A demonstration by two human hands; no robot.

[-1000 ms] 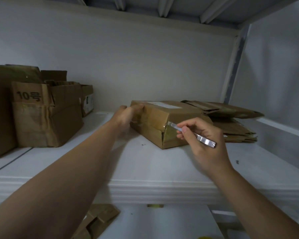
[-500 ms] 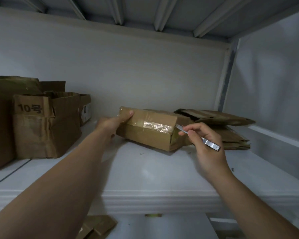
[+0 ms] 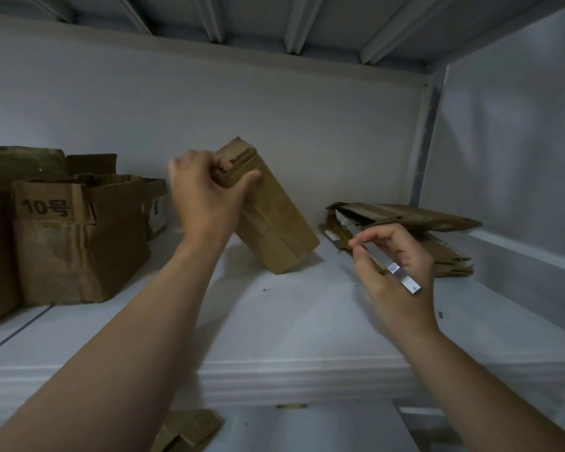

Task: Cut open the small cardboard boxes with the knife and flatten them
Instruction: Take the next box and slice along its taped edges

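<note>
Repositioning, it seems: your left hand (image 3: 203,197) grips the tilted small brown cardboard box (image 3: 274,230); right hand (image 3: 385,288) beside it pinches the slim silver knife (image 3: 401,278). Next, slit its taped seam.

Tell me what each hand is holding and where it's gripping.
The left hand grips the small cardboard box by its raised upper end; the right hand pinches the knife along its metal handle.

Printed mark "10호", in dark characters, on the folded-down front flap (image 3: 46,207) of the open cardboard box (image 3: 79,256). This box stands on the shelf (image 3: 307,321) to the left of the left grip (image 3: 206,194), well apart from it. A pale label (image 3: 159,216) on the smaller box (image 3: 154,190) behind, nearer the left grip, is too blurred to read.
</note>
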